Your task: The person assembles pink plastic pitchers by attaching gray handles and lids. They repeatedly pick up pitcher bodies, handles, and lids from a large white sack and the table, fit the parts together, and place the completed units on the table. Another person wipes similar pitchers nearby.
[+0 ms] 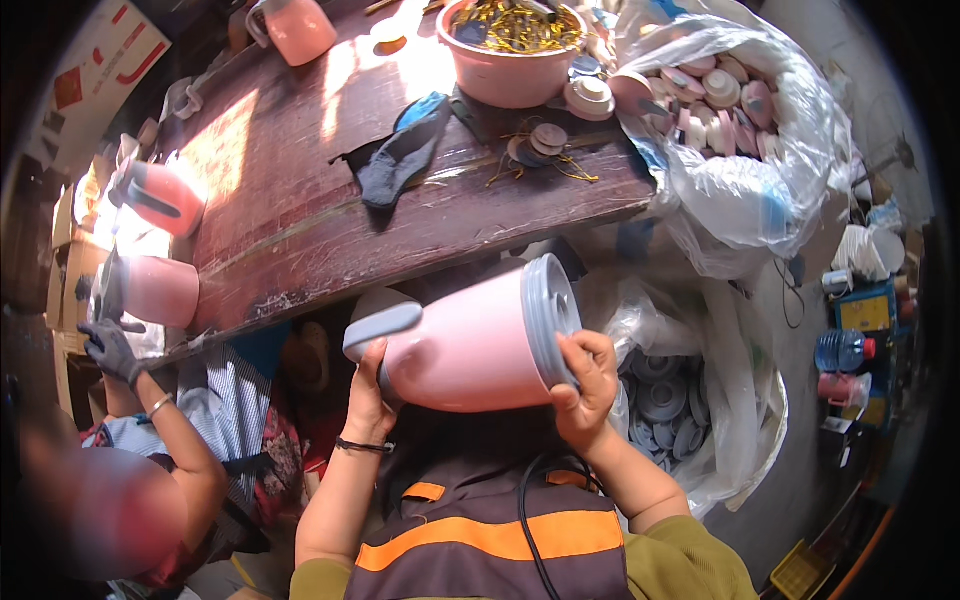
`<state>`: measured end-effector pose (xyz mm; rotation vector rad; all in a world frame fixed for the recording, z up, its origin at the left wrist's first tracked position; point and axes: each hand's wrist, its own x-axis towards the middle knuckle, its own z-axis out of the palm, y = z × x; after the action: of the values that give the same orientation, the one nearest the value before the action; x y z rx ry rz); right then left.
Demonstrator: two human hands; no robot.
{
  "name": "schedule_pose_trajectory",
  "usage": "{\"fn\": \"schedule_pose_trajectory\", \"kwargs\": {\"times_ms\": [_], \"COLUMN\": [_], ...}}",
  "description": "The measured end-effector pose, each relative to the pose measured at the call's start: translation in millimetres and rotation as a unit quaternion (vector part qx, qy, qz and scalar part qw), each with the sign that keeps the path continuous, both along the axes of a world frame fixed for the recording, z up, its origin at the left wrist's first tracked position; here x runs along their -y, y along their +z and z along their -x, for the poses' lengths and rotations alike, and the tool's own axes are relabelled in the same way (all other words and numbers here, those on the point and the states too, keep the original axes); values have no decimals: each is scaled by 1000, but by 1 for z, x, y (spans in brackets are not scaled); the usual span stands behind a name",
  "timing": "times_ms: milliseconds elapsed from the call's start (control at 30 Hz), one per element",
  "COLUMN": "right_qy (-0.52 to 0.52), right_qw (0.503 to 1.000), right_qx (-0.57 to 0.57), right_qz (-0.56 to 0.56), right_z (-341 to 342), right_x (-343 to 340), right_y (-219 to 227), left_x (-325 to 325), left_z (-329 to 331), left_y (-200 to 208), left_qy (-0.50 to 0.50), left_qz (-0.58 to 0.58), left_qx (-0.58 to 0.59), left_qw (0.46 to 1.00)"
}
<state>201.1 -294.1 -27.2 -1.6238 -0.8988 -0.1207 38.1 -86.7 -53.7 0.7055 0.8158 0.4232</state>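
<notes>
A pink jug point(465, 350) with a grey handle point(384, 332) lies on its side in the air between my hands, in front of the table's near edge. My left hand point(372, 400) is wrapped round its handle end. At the other end, my right hand point(586, 388) grips the rim of a ribbed grey round piece point(550, 310) that caps the jug. The thumb and fingers of that hand press against this grey edge.
On the dark wooden table point(290, 190) lie a dark cloth glove point(393, 165), a pink basin point(510, 75) of gold ties and more pink jugs point(160, 290). Plastic bags hold pink lids point(722, 90) and grey round parts point(662, 400). A co-worker's gloved hand point(112, 350) is at left.
</notes>
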Motion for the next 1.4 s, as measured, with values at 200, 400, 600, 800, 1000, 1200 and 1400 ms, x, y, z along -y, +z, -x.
{"fn": "schedule_pose_trajectory", "kwargs": {"times_ms": [200,400,600,800,1000,1200,1400], "right_qy": [108,82,155,223,372,217,-117], "right_qw": [985,996,653,958,562,823,967], "right_qx": [125,-22,-739,-133,-737,-432,78], "right_qz": [-46,-37,-56,120,45,300,213], "right_z": [-8,0,-3,-7,3,-97,-283], "right_x": [1,-20,-58,-24,-22,-33,-80], "right_y": [-4,-3,-36,7,-46,-23,16], "left_x": [-5,-28,-58,-86,-68,-90,-79], "left_z": [15,16,11,42,9,-1,-25], "left_y": [-5,9,122,27,107,135,138], "left_qy": [-24,40,-122,37,-55,-286,-497], "left_qz": [125,-112,-692,-135,-567,-594,-579], "left_qx": [-1,-13,-30,-52,-17,-8,-52], "left_qw": [992,993,711,989,822,752,644]}}
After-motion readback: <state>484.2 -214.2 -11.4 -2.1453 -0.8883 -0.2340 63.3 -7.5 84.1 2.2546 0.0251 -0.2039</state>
